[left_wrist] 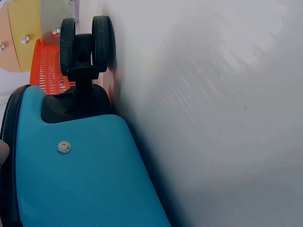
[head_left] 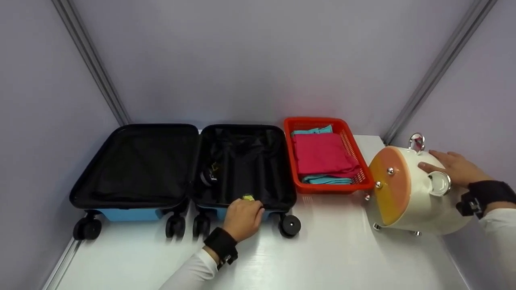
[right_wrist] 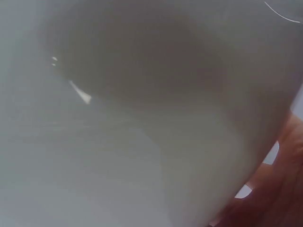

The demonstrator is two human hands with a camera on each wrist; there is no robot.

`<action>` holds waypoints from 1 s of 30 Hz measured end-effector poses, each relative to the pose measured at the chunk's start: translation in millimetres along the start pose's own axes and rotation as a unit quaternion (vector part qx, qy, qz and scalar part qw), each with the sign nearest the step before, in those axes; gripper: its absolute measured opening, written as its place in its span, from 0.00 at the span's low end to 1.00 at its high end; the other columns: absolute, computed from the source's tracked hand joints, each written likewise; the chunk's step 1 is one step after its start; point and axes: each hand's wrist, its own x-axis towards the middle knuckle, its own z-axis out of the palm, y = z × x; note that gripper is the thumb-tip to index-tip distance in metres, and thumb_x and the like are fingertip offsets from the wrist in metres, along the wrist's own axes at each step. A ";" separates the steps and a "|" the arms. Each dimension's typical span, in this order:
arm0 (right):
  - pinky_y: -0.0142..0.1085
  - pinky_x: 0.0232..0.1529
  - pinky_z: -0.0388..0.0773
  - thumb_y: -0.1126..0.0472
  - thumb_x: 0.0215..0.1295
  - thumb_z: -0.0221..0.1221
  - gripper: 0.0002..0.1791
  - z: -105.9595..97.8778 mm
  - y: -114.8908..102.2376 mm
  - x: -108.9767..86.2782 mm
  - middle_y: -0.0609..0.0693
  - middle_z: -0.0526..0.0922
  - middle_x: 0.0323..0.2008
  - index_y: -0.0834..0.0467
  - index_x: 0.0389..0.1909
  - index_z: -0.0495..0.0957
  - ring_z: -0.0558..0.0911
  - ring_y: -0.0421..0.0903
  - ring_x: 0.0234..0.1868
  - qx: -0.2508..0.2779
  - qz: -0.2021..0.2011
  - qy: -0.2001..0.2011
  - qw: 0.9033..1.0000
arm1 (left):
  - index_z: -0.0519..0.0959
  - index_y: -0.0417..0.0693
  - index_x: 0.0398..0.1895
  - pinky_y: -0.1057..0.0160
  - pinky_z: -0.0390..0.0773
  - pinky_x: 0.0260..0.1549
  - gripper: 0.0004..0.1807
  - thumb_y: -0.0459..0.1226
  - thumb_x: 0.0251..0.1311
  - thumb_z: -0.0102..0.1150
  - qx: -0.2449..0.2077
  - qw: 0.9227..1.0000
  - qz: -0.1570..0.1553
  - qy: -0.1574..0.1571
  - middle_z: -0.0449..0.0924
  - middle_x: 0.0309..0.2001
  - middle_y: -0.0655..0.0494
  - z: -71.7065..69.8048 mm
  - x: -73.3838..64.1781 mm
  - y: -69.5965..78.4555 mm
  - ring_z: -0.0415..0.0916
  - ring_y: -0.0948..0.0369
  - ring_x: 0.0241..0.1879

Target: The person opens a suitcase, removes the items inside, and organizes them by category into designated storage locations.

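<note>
An unfolded light-blue suitcase [head_left: 135,165] with black lining lies with its two halves side by side. My left hand [head_left: 243,217] holds the near rim of the right half [head_left: 278,203], its fingers bent over the edge beside a small yellow-green item [head_left: 248,197]. In the left wrist view a fingertip [left_wrist: 4,152] touches the black rim. My right hand [head_left: 455,167] rests with straight, spread fingers on a rounded cream cabinet [head_left: 423,209], which has a striped orange and yellow front, silver knobs and feet. That cream surface fills most of the right wrist view.
Between suitcase and cabinet stands a red plastic basket [head_left: 322,188] of folded pink cloth [head_left: 320,155] and turquoise cloth [head_left: 326,180]. Black wheels [head_left: 290,226] stick out at the suitcase's near side. Pale walls [head_left: 242,60] enclose the white table [head_left: 322,241].
</note>
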 end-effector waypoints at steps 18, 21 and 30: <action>0.79 0.54 0.73 0.37 0.74 0.65 0.44 7.6 -30.1 -53.0 0.89 0.68 0.58 0.68 0.71 0.66 0.74 0.85 0.59 -0.033 -0.005 0.005 0.999 | 0.85 0.52 0.35 0.54 0.82 0.39 0.09 0.43 0.75 0.65 0.002 1.000 -0.011 0.005 0.87 0.28 0.57 0.3 3.0 -3.4 0.85 0.57 0.29; 0.79 0.54 0.74 0.38 0.73 0.66 0.44 13.8 -40.0 -56.9 0.88 0.68 0.59 0.68 0.73 0.66 0.74 0.84 0.59 -0.033 -0.021 0.007 0.999 | 0.85 0.52 0.35 0.55 0.82 0.39 0.09 0.43 0.75 0.65 0.003 1.000 -0.015 0.007 0.87 0.28 0.57 0.2 1.4 -5.2 0.85 0.57 0.29; 0.79 0.57 0.74 0.44 0.68 0.73 0.43 35.7 -89.7 -57.4 0.82 0.66 0.68 0.63 0.75 0.71 0.77 0.84 0.61 -0.018 -0.116 0.031 0.993 | 0.85 0.52 0.35 0.54 0.82 0.39 0.08 0.43 0.74 0.66 0.011 1.000 -0.017 0.014 0.87 0.28 0.57 -1.6 0.7 -10.4 0.85 0.57 0.30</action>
